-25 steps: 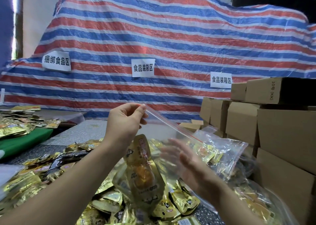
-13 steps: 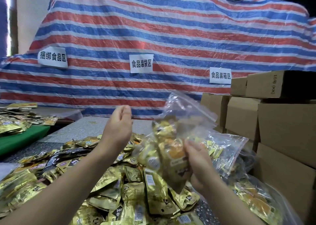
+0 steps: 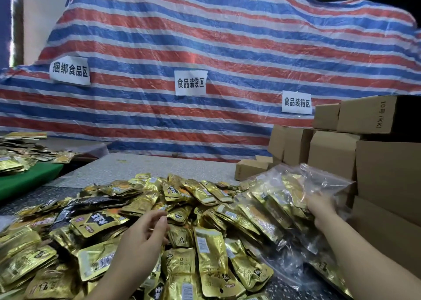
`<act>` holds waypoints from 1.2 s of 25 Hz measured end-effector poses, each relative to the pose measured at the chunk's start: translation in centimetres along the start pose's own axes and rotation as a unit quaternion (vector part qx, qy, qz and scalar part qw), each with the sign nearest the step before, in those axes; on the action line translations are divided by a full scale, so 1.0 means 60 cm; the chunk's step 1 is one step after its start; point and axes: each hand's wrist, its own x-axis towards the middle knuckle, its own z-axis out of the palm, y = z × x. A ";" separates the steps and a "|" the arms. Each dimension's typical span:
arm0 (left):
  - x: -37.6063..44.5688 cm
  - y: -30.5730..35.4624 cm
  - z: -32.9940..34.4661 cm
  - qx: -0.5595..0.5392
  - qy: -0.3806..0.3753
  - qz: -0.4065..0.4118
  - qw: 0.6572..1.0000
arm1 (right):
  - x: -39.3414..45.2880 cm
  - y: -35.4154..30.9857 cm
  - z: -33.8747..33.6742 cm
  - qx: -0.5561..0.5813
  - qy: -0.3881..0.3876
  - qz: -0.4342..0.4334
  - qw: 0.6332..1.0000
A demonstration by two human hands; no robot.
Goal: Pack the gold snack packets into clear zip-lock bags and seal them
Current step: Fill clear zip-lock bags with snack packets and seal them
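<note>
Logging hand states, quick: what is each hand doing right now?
Left hand: open, holding nothing, above the loose gold packets.
Right hand: on the filled zip-lock bag; grip cannot be told.

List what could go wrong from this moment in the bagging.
1. The right hand sets a filled zip-lock bag on slanted filled bags beside the cardboard boxes; it may slide off. Whether its zip is closed cannot be told.
2. The left hand hovers with loosely curled fingers over the overlapping loose gold packets; it could pick up several at once.
</note>
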 end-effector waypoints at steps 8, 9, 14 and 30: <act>-0.006 -0.006 0.000 0.049 -0.037 0.025 0.998 | 0.025 -0.021 -0.067 -0.479 0.066 -0.197 0.853; -0.007 -0.006 0.000 0.051 -0.039 0.027 0.998 | 0.023 -0.011 -0.076 -0.523 0.056 -0.184 0.830; -0.007 -0.008 0.002 0.061 -0.038 0.039 0.997 | 0.022 0.047 -0.108 -0.500 0.002 -0.137 0.855; -0.013 -0.005 0.001 0.062 -0.050 0.066 0.995 | -0.105 -0.005 -0.057 -0.232 0.072 -0.295 0.924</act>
